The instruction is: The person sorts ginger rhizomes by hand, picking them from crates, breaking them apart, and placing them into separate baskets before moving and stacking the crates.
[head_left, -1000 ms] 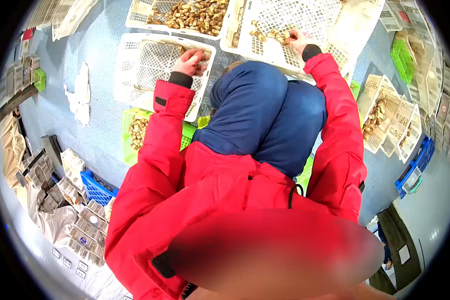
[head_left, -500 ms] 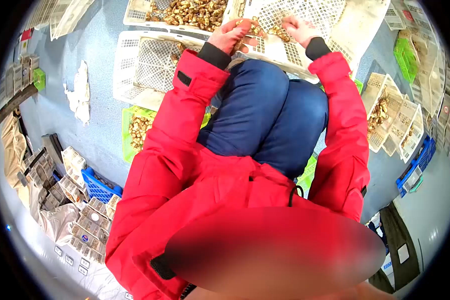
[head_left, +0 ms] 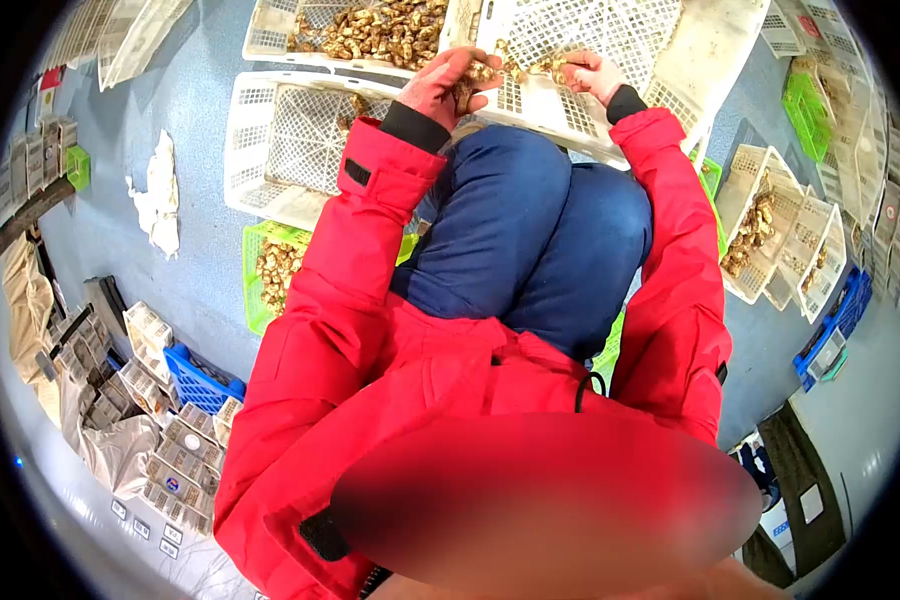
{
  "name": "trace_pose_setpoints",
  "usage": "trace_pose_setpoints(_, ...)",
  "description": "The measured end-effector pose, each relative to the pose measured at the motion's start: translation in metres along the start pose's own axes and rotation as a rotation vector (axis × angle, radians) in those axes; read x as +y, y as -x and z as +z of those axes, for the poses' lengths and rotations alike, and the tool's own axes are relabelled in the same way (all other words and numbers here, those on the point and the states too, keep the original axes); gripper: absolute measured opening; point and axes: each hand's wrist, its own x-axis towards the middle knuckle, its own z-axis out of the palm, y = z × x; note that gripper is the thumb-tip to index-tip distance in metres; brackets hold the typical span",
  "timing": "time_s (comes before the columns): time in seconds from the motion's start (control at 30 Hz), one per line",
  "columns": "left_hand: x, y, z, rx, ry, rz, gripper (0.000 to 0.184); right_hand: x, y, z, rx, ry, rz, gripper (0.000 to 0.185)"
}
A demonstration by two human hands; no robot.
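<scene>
My left hand (head_left: 436, 88) is closed around knobbly brown-and-cream root-like pieces (head_left: 478, 73), above the near edge of a white mesh crate. Pinched in the fingers of my right hand (head_left: 594, 76) is another knobbly root-like piece (head_left: 553, 68), over the same crate (head_left: 715, 60). A further piece (head_left: 510, 62) lies between the two hands. To the left stands a white mesh crate (head_left: 255, 130) with a few pieces at its right side. Behind it, another white crate (head_left: 260, 40) holds a heap of these pieces (head_left: 390, 35).
A green crate (head_left: 255, 275) of pieces stands left of my legs. On the right, pale crates (head_left: 770, 215) hold more pieces. White cloth or plastic (head_left: 158, 195) lies on the blue floor (head_left: 210, 110). Stacked crates (head_left: 185, 450) and a blue crate (head_left: 200, 380) stand lower left.
My left hand has shifted slightly left and down, with pieces now showing in its fingers. My right hand has moved slightly left and down. The view has shifted a little.
</scene>
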Motion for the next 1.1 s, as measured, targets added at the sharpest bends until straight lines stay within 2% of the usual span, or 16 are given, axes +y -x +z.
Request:
trace_pose_setpoints(0.03, -0.003, 0.0, -0.002, 0.004, 0.002, 0.007, 0.03, -0.007, 0.01, -0.002, -0.096, -0.32, -0.104, 0.033)
trace_pose_setpoints(0.13, 0.001, 0.001, 0.007, -0.046, 0.017, -0.047, 0.032, -0.033, 0.039, 0.01, -0.133, -0.781, -0.188, 0.029)
trace_pose_setpoints(0.17, 0.001, 0.002, 0.009, -0.038, 0.007, -0.049, 0.031, -0.038, 0.044, 0.01, -0.327, -0.894, -0.289, 0.026)
trace_pose_setpoints(0.27, -0.003, 0.003, 0.013, -0.035, -0.015, -0.06, 0.031, -0.053, 0.052, 0.016, -0.301, -0.82, -0.354, 0.041)
trace_pose_setpoints(0.33, -0.003, 0.002, 0.015, -0.067, -0.034, -0.052, 0.031, -0.075, 0.064, 0.022, -0.217, -0.685, -0.38, 0.041)
trace_pose_setpoints(0.4, -0.002, 0.004, 0.019, -0.011, -0.08, -0.05, 0.031, -0.085, 0.069, 0.022, -0.222, -0.664, -0.394, 0.037)
trace_pose_setpoints(0.43, -0.001, 0.004, 0.019, 0.009, -0.079, -0.049, 0.031, -0.08, 0.066, 0.021, -0.334, -0.717, -0.525, 0.044)
trace_pose_setpoints(0.53, 0.0, 0.005, 0.021, 0.029, -0.08, -0.046, 0.032, -0.101, 0.082, 0.025, -0.331, -0.822, -0.427, 0.048)
trace_pose_setpoints(0.57, 0.001, 0.005, 0.021, 0.02, -0.075, -0.049, 0.032, -0.103, 0.083, 0.026, -0.4, -0.774, -0.544, 0.051)
trace_pose_setpoints(0.67, 0.001, 0.006, 0.022, 0.021, -0.052, -0.058, 0.03, -0.112, 0.086, 0.026, -0.278, -0.611, -0.49, 0.052)
trace_pose_setpoints(0.83, 0.0, 0.006, 0.019, -0.024, -0.038, -0.066, 0.03, -0.109, 0.086, 0.029, -0.263, -0.562, -0.579, 0.049)
trace_pose_setpoints(0.93, 0.001, 0.008, 0.022, -0.006, -0.033, -0.081, 0.032, -0.119, 0.099, 0.032, -0.114, -0.555, -0.399, 0.035)
trace_pose_setpoints(0.97, 0.001, 0.005, 0.024, 0.063, -0.129, -0.083, 0.033, -0.125, 0.105, 0.037, -0.056, -0.534, -0.371, 0.035)
trace_pose_setpoints(1.03, -0.002, -0.003, 0.018, -0.015, -0.097, -0.104, 0.039, -0.136, 0.12, 0.054, 0.116, -0.286, -0.423, 0.032)
trace_pose_setpoints(1.07, 0.002, -0.004, 0.025, 0.001, -0.26, -0.113, 0.044, -0.136, 0.117, 0.06, 0.264, 0.087, -0.446, 0.034)
trace_pose_setpoints(1.1, 0.007, -0.002, 0.039, 0.052, -0.396, -0.042, 0.045, -0.16, 0.135, 0.074, 0.317, 0.307, -0.357, 0.039)
